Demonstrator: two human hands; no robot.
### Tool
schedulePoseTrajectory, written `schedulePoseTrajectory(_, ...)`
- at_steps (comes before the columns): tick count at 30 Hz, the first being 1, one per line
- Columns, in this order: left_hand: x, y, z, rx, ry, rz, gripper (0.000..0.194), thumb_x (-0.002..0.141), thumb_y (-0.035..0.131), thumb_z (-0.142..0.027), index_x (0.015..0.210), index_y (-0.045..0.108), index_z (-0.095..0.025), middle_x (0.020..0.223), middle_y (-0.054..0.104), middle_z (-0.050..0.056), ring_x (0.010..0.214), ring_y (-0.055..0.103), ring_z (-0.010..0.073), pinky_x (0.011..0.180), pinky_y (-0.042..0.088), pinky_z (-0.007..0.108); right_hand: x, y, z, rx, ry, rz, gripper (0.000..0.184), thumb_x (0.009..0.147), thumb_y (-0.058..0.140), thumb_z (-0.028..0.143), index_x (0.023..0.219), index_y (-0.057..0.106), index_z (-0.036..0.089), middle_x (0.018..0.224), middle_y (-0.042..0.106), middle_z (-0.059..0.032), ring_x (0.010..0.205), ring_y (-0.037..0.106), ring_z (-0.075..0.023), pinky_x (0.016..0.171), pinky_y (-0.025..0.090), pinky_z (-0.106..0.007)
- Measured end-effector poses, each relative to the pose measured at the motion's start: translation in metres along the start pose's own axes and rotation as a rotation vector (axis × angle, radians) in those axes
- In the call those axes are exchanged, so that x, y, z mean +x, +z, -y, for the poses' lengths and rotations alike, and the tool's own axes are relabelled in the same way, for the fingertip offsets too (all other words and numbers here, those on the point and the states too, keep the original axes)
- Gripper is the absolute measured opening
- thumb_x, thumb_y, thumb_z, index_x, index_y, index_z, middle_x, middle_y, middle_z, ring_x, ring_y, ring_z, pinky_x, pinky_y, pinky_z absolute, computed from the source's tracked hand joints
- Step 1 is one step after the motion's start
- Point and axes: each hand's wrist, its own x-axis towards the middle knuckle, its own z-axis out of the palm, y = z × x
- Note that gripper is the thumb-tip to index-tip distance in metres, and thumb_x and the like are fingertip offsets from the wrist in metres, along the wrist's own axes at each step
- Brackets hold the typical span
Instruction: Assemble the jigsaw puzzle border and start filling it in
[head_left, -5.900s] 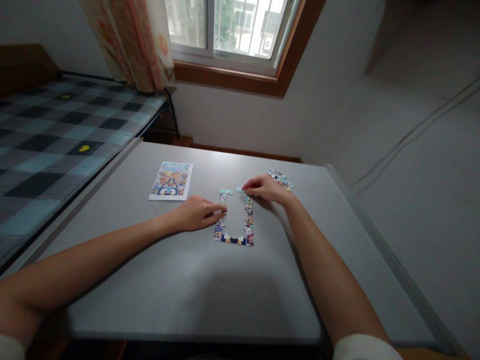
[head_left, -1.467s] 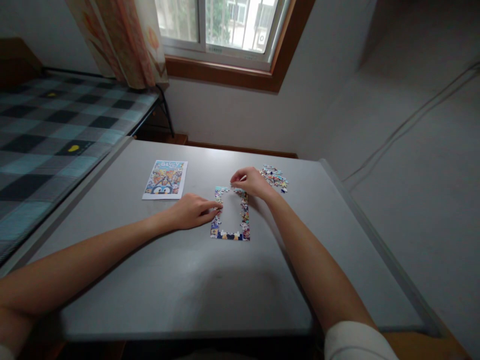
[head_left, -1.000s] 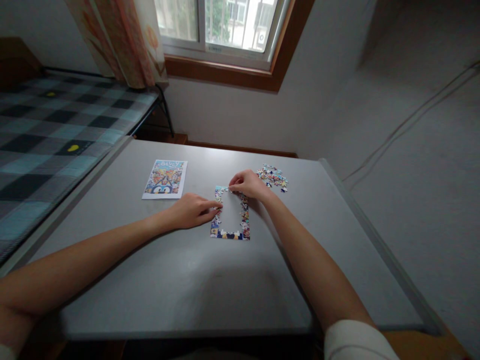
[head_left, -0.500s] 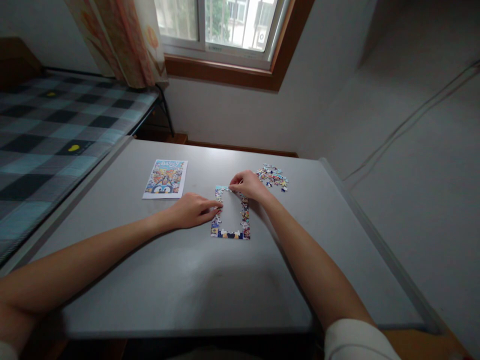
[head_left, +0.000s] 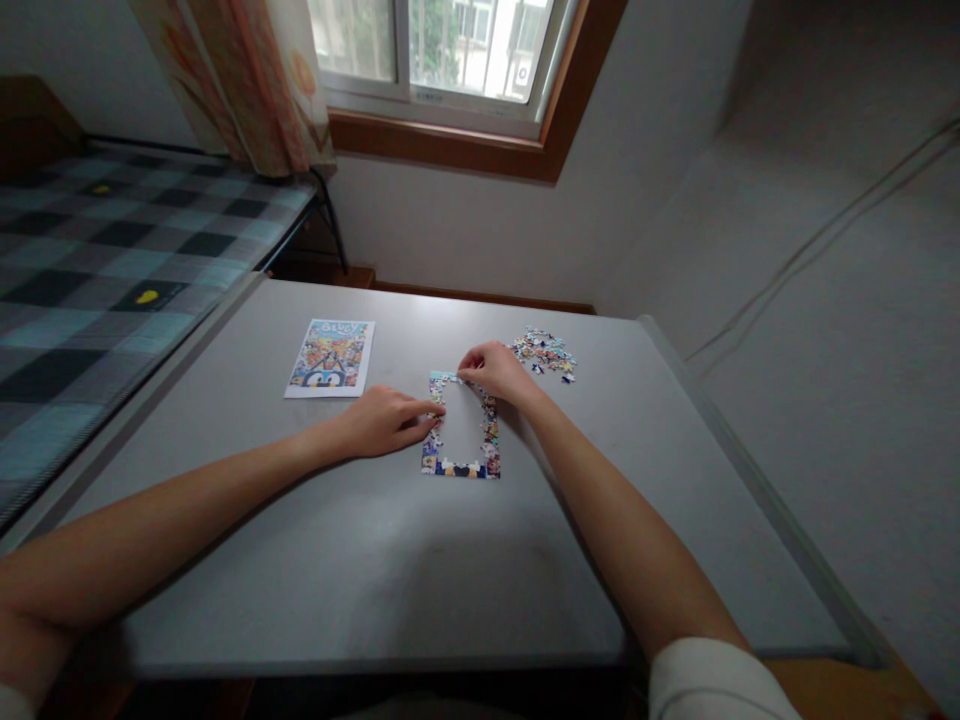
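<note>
A jigsaw puzzle frame (head_left: pixel 491 440) lies on the table, its border pieces joined in an upright rectangle around bare tabletop. My left hand (head_left: pixel 386 420) rests at its left side, index finger stretched out and touching the border pieces there. At the top edge, my right hand (head_left: pixel 495 370) pinches with thumb and fingertips at a light-blue puzzle piece (head_left: pixel 454 379); the hand hides the top right corner. Just beyond my right hand is a heap of loose puzzle pieces (head_left: pixel 551 352). To the left lies a printed picture sheet (head_left: pixel 330 358) with a colourful cartoon scene.
The pale grey table (head_left: pixel 315 560) carries everything and has a raised edge strip on its right. A bed with a checked cover (head_left: pixel 97 260) stands at the left. Beyond the table are a wall, a window (head_left: pixel 472 50) and a patterned curtain (head_left: pixel 247 90).
</note>
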Motion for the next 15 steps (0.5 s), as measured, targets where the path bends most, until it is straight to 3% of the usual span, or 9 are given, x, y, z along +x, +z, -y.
schedulePoseTrajectory(8, -0.001, 0.002, 0.002, -0.008, 0.01, -0.022, 0.036, 0.098, 0.046, -0.039, 0.114, 0.073, -0.022, 0.068, 0.071, 0.001, 0.059, 0.065, 0.0099, 0.058, 0.042, 0.019, -0.001, -0.009, -0.001, 0.005, -0.038, -0.023, 0.015, 0.076, 0.066, 0.015, 0.084, 0.078, 0.014, 0.079, 0.074, -0.0069, 0.07, 0.061, -0.0119, 0.065, 0.042, -0.023)
schedulePoseTrajectory(15, -0.001, 0.002, 0.001, 0.006, 0.004, -0.019, 0.035, 0.098, 0.046, -0.039, 0.114, 0.073, -0.023, 0.069, 0.072, 0.001, 0.06, 0.065, 0.0105, 0.057, 0.041, 0.019, -0.004, -0.015, 0.001, -0.049, -0.077, 0.038, 0.016, 0.077, 0.067, 0.014, 0.087, 0.079, 0.016, 0.081, 0.074, -0.0062, 0.069, 0.061, -0.0117, 0.064, 0.042, -0.022)
